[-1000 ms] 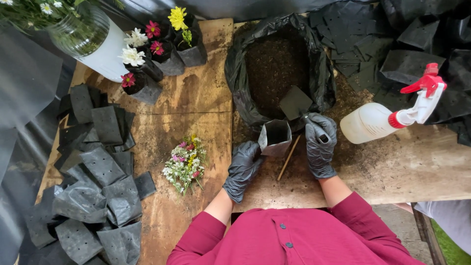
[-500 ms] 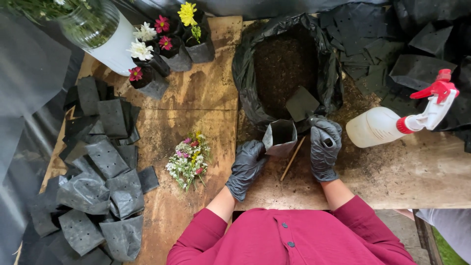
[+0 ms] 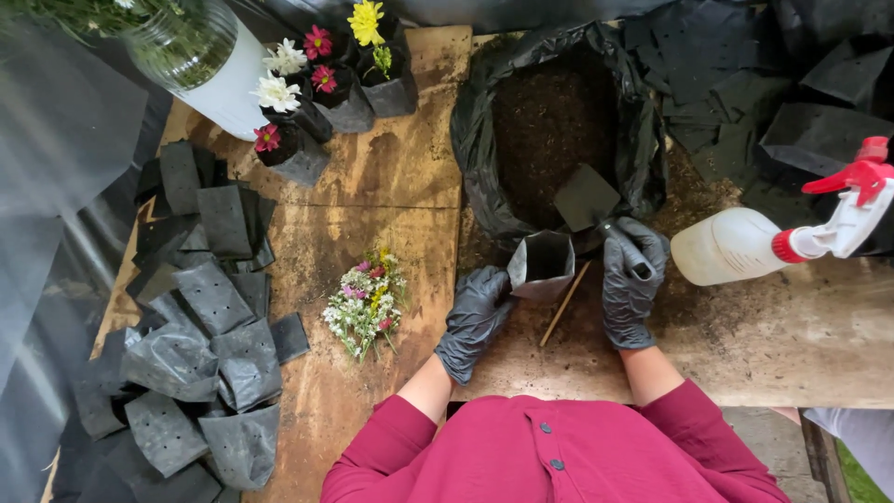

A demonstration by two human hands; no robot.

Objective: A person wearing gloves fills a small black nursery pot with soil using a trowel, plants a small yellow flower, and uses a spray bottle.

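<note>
My left hand (image 3: 475, 317), in a black glove, holds the side of a small open black grow bag (image 3: 542, 264) that stands upright on the wooden table (image 3: 391, 186). My right hand (image 3: 632, 289), also gloved, is closed on the handle of a small dark trowel (image 3: 587, 198). Its blade rests in the soil of a large black sack (image 3: 559, 121) just beyond the little bag. A thin wooden stick (image 3: 564, 304) lies on the table between my hands.
A bunch of small cut flowers (image 3: 365, 302) lies left of my hands. Flat black grow bags (image 3: 200, 307) are heaped at the left, more at the top right (image 3: 745, 84). Potted flowers (image 3: 326, 88) stand at the back, next to a white jar (image 3: 200, 65). A spray bottle (image 3: 773, 242) lies on the right.
The camera view has drifted, so everything sits slightly further right in the picture. My hands, the little bag and the trowel keep almost the same pose.
</note>
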